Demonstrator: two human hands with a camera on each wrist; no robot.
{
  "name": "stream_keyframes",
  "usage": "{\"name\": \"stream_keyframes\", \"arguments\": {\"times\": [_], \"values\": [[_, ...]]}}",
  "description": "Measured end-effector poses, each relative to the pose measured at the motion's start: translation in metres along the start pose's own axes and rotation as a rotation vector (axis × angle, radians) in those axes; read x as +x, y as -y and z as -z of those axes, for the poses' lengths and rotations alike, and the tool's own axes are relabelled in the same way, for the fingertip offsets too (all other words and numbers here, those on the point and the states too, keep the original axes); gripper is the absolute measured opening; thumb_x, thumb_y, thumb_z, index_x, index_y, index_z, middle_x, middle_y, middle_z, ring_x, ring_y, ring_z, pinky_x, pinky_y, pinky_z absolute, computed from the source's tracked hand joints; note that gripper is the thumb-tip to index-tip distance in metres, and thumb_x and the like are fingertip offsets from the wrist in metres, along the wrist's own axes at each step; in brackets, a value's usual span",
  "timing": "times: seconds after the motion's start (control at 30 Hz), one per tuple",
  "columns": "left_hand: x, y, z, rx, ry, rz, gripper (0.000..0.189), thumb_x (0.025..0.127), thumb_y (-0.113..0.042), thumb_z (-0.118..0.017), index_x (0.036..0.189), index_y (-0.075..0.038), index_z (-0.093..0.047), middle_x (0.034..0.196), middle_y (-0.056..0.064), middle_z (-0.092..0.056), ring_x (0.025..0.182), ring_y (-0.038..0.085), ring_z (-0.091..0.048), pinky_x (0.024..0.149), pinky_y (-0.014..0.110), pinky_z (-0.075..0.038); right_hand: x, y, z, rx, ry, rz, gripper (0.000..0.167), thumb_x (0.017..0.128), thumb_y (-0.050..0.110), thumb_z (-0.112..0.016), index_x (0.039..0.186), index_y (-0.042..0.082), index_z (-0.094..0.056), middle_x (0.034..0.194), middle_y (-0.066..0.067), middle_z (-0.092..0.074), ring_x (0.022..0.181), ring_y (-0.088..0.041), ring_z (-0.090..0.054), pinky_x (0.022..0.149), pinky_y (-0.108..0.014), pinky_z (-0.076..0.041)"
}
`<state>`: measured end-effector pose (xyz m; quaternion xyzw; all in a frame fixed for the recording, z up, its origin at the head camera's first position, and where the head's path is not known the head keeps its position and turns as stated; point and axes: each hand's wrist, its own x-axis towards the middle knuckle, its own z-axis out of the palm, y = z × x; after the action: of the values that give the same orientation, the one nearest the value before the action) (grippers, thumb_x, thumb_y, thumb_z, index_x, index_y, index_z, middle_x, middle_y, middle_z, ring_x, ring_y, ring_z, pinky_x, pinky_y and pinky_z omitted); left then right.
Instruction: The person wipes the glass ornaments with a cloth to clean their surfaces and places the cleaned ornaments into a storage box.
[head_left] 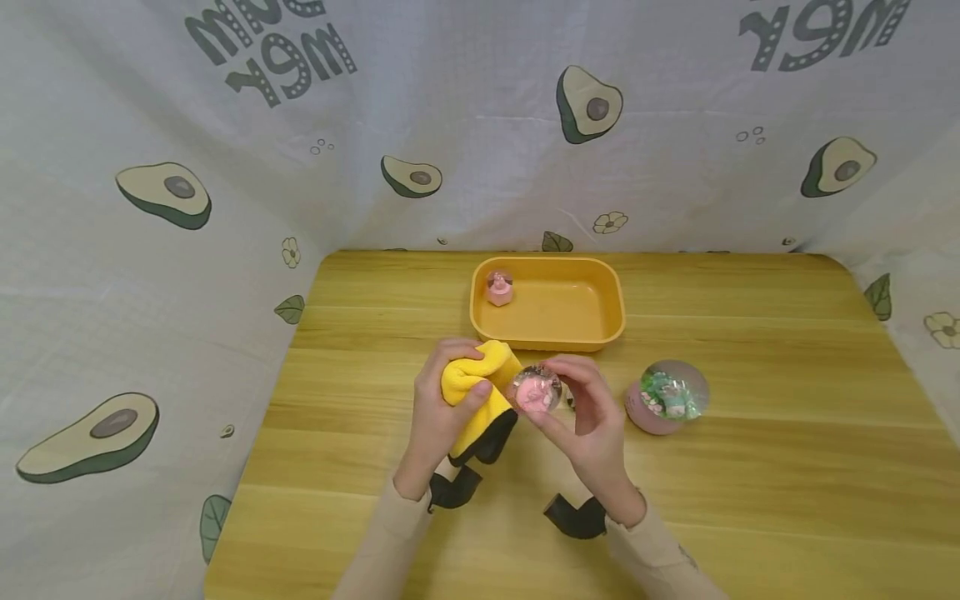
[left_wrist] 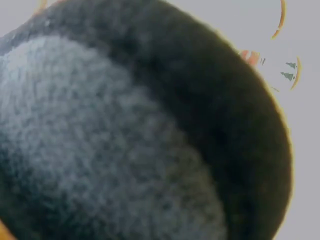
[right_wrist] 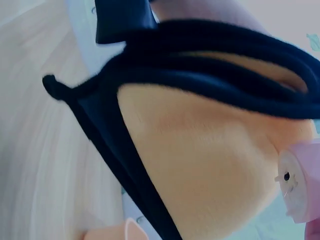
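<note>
In the head view my left hand grips a bunched yellow cloth with black edging. My right hand pinches a small snow globe, clear with a pink figure inside, between thumb and fingers. The globe is right beside the cloth. From the right wrist the cloth fills the middle, its dark edging toward the camera, and the globe's pink base shows its underside at the right edge. Dark grey fabric covers most of the left wrist view and hides the left hand there.
Beyond the hands a yellow tray stands on the wooden table, with a small pink-based snow globe in its left corner. A larger globe on a pink base is right of the right hand. Printed curtains enclose the table.
</note>
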<state>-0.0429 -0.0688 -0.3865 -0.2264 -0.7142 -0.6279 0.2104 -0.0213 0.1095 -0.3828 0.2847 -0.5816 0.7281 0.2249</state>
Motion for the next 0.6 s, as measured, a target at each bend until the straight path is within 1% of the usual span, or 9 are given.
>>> {"name": "stream_keyframes", "arguments": {"times": [0.13, 0.27, 0.33, 0.5, 0.6], "values": [[-0.001, 0.001, 0.005, -0.005, -0.002, 0.007, 0.045, 0.089, -0.047, -0.062, 0.102, -0.004, -0.058, 0.108, 0.013, -0.06, 0.101, 0.028, -0.057, 0.083, 0.033, -0.049, 0.005, -0.002, 0.004, -0.027, -0.026, -0.013, 0.05, 0.081, 0.013, -0.077, 0.115, -0.016, -0.053, 0.114, -0.018, -0.055, 0.107, -0.028, -0.051, 0.096, -0.035, -0.041], [-0.004, 0.002, 0.01, -0.013, -0.011, 0.017, 0.046, 0.089, -0.046, -0.064, 0.102, -0.003, -0.058, 0.109, 0.014, -0.059, 0.102, 0.027, -0.057, 0.085, 0.033, -0.048, 0.012, -0.006, 0.008, -0.055, -0.052, -0.046, 0.048, 0.081, 0.01, -0.077, 0.116, -0.014, -0.054, 0.113, -0.019, -0.053, 0.107, -0.027, -0.05, 0.098, -0.033, -0.041], [-0.005, 0.002, 0.013, -0.022, -0.017, 0.02, 0.046, 0.089, -0.045, -0.064, 0.103, -0.002, -0.058, 0.109, 0.015, -0.059, 0.103, 0.028, -0.056, 0.086, 0.032, -0.048, 0.015, -0.009, 0.01, -0.076, -0.064, -0.061, 0.047, 0.081, 0.006, -0.076, 0.117, -0.013, -0.053, 0.114, -0.019, -0.052, 0.108, -0.026, -0.05, 0.098, -0.031, -0.04], [-0.008, 0.003, 0.018, -0.04, -0.029, 0.038, 0.045, 0.088, -0.043, -0.065, 0.105, -0.001, -0.058, 0.11, 0.016, -0.058, 0.103, 0.029, -0.056, 0.087, 0.031, -0.048, 0.027, -0.024, 0.013, -0.119, -0.115, -0.101, 0.045, 0.077, -0.017, -0.069, 0.117, -0.016, -0.051, 0.117, -0.021, -0.051, 0.111, -0.027, -0.05, 0.101, -0.032, -0.038], [-0.01, 0.003, 0.02, -0.03, -0.03, 0.051, 0.044, 0.089, -0.043, -0.065, 0.105, -0.002, -0.058, 0.11, 0.013, -0.058, 0.102, 0.028, -0.056, 0.085, 0.03, -0.048, 0.035, -0.037, 0.014, -0.137, -0.171, -0.127, 0.045, 0.075, -0.022, -0.066, 0.117, -0.016, -0.051, 0.116, -0.022, -0.051, 0.111, -0.028, -0.05, 0.102, -0.034, -0.037]]}}
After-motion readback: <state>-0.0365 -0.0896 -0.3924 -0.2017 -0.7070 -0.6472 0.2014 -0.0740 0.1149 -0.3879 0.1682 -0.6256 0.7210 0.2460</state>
